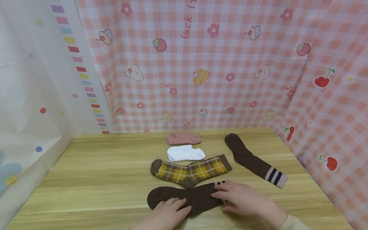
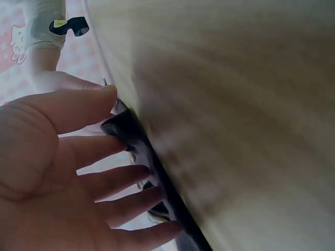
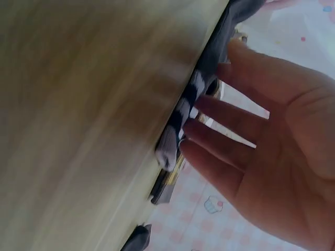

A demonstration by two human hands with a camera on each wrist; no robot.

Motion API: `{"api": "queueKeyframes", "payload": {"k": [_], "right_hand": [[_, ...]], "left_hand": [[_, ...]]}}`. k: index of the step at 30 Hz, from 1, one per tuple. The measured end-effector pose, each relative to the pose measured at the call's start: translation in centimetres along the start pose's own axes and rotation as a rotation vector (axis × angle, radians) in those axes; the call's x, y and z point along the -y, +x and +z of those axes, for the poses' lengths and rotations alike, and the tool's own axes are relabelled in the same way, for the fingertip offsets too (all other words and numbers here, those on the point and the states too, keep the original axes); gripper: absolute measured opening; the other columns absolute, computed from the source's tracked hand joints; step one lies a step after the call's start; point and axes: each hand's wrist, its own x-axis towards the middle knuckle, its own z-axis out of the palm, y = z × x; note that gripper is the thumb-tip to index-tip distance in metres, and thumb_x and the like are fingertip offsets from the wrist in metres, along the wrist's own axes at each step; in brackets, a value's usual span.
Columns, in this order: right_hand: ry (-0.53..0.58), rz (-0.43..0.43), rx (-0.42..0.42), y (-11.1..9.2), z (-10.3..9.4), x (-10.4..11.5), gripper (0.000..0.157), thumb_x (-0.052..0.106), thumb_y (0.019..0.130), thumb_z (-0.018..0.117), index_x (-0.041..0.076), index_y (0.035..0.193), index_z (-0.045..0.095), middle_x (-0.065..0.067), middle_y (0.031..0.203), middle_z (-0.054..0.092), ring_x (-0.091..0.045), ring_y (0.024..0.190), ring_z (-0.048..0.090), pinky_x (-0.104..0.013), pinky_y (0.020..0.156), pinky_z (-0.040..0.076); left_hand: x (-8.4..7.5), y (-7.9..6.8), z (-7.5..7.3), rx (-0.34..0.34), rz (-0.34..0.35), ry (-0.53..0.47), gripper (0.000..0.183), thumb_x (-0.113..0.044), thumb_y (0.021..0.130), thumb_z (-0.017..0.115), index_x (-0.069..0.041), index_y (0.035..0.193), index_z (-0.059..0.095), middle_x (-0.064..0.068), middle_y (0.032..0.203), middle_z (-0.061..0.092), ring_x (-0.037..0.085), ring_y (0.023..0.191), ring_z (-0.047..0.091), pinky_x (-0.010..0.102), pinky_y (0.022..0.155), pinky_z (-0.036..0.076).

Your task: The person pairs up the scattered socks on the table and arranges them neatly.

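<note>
A dark brown sock (image 1: 198, 199) with a striped cuff lies flat at the table's front, toe to the left. My left hand (image 1: 169, 214) rests on its foot part with the fingers spread and nearly straight, as the left wrist view also shows. Over the cuff end lies my right hand (image 1: 242, 198), fingers extended and touching the fabric; in the right wrist view the striped cuff (image 3: 180, 112) sits under the fingertips. Just behind is a yellow and brown plaid sock (image 1: 189, 171). A matching brown sock (image 1: 250, 158) with a striped cuff lies slanted to the right.
Farther back on the wooden table (image 1: 95, 179) lie a white ankle sock (image 1: 185, 153) and a pink sock (image 1: 184, 139), one behind the other. A pink checked curtain (image 1: 184, 95) hangs along the back and right edges. A white dotted curtain (image 1: 34, 95) borders the left.
</note>
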Motion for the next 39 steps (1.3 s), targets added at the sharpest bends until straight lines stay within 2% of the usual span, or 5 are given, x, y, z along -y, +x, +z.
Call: {"api": "queueKeyframes", "payload": {"k": [11, 19, 25, 30, 39], "right_hand": [[0.124, 0.044, 0.015, -0.1, 0.3, 0.5, 0.048, 0.052, 0.091, 0.065, 0.023, 0.128, 0.065, -0.010, 0.140, 0.055, -0.039, 0.127, 0.049, -0.049, 0.096, 0.049], [0.161, -0.020, -0.029, -0.1, 0.6, -0.6, 0.044, 0.053, 0.091, 0.064, 0.022, 0.123, 0.066, -0.012, 0.138, 0.055, -0.039, 0.126, 0.050, -0.050, 0.100, 0.046], [0.148, -0.049, -0.058, 0.0, 0.7, -0.9, 0.042, 0.052, 0.091, 0.064, 0.022, 0.121, 0.066, -0.012, 0.137, 0.056, -0.036, 0.124, 0.052, -0.048, 0.098, 0.048], [0.151, -0.054, -0.061, 0.0, 0.8, -1.0, 0.042, 0.051, 0.091, 0.065, 0.022, 0.121, 0.066, -0.011, 0.138, 0.056, -0.035, 0.125, 0.052, -0.048, 0.098, 0.048], [0.089, -0.085, -0.146, -0.1, 0.2, -1.5, 0.036, 0.037, 0.090, 0.071, 0.016, 0.119, 0.068, -0.009, 0.131, 0.061, -0.027, 0.119, 0.058, -0.044, 0.094, 0.051]], "left_hand": [[0.1, -0.1, 0.1, 0.019, -0.036, -0.032, 0.054, -0.065, 0.088, 0.058, -0.027, 0.128, 0.065, 0.002, 0.141, 0.052, 0.026, 0.128, 0.048, 0.048, 0.085, 0.051], [1.2, -1.0, -0.3, 0.000, 0.078, -0.034, 0.051, -0.058, 0.093, 0.058, -0.026, 0.133, 0.062, 0.004, 0.143, 0.051, 0.028, 0.129, 0.049, 0.049, 0.089, 0.051], [1.9, -1.4, -0.1, -0.062, 0.160, -0.020, 0.038, -0.034, 0.096, 0.064, -0.025, 0.133, 0.061, 0.007, 0.143, 0.051, 0.031, 0.128, 0.050, 0.048, 0.093, 0.050], [2.1, -1.5, -0.2, -0.072, 0.169, 0.017, 0.040, -0.025, 0.091, 0.070, -0.025, 0.130, 0.063, 0.007, 0.141, 0.053, 0.030, 0.126, 0.051, 0.046, 0.094, 0.050], [2.3, -1.5, -1.7, -0.107, 0.177, 0.090, 0.037, -0.031, 0.085, 0.077, -0.022, 0.120, 0.068, 0.002, 0.128, 0.062, 0.018, 0.116, 0.058, 0.039, 0.090, 0.051]]}}
